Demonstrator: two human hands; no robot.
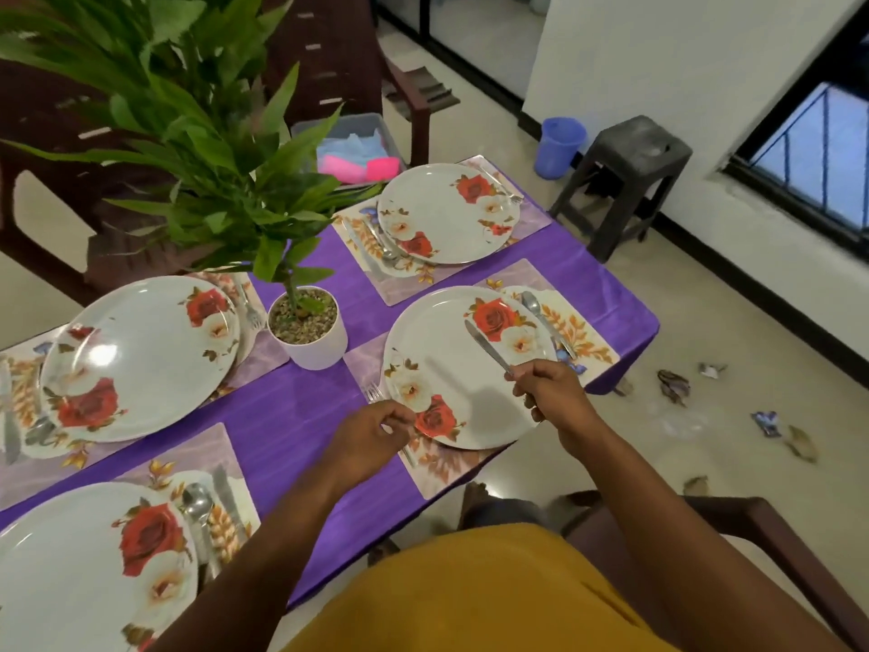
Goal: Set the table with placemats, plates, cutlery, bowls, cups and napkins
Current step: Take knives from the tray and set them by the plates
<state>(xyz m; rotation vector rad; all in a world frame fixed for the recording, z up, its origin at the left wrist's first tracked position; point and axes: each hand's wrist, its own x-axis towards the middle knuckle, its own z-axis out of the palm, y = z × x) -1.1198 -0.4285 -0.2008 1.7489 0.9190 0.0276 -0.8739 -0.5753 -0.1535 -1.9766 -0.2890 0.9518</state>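
Steel knife (486, 345) pinched by handle in rt hand (552, 392), blade angled up-left over near plate (451, 369); spoon (545, 322) lies just rt of plate; lt hand (371, 435) fingers pinch fork (376, 395) at plate's lt rim; knife's slot prob. beside spoon.

Four plates (463, 369) on placemats (442, 472) around a central potted plant (308, 329), cutlery beside each.
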